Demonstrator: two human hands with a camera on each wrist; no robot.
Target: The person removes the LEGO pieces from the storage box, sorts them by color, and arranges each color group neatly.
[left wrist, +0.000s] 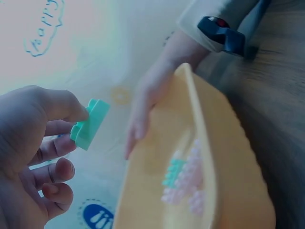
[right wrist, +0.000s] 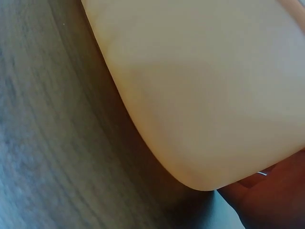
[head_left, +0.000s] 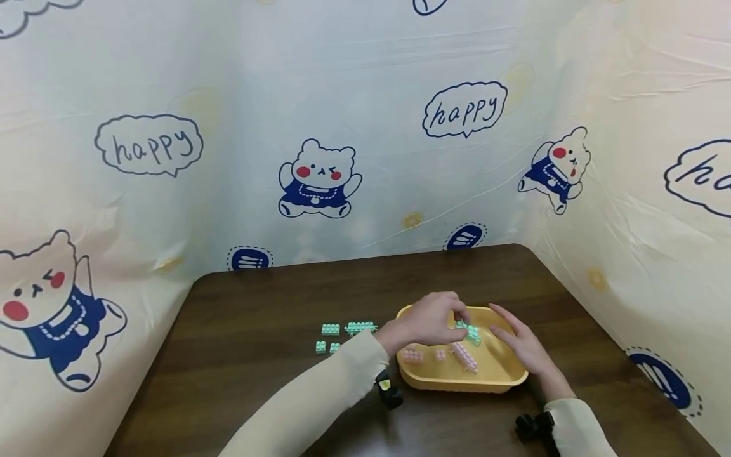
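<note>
"Head view: what container is that?"

"A yellow tray (head_left: pixel 499 367). Inside, a pink block (head_left: pixel 413 355) sits near nine o'clock, a small pink brick (head_left: pixel 440 355) just beside it, a long pink strip (head_left: pixel 465 358) by six. A green piece (head_left: pixel 474 335) is near twelve."

"And the left hand (head_left: pixel 428 322)?"

"Over the tray. Its wrist camera shows thumb and finger pinching a green brick (left wrist: pixel 93 123), the other fingers loosely bent. That brick is in the air, clear of the tray."

"The right hand (head_left: pixel 526 348)?"

"At the tray's three o'clock — thumb inside, fingers outside, gripping the wall. Its own wrist view is mostly the tray's side."

"What about the surface?"

"A brown wood-grained table (head_left: pixel 257 304). Out between nine and ten o'clock from the tray are a green block (head_left: pixel 330 329) and a longer green strip (head_left: pixel 358 327), with two small green bricks (head_left: pixel 321 346) nearer, one partly behind the left sleeve (head_left: pixel 331 381)."

"And the room?"

"Pale cloth (head_left: pixel 388 127) hangs round the table, printed with 'happy' bubbles (head_left: pixel 465 109) and bears (head_left: pixel 320 181) — one between ten and eleven o'clock from the tray."
</note>
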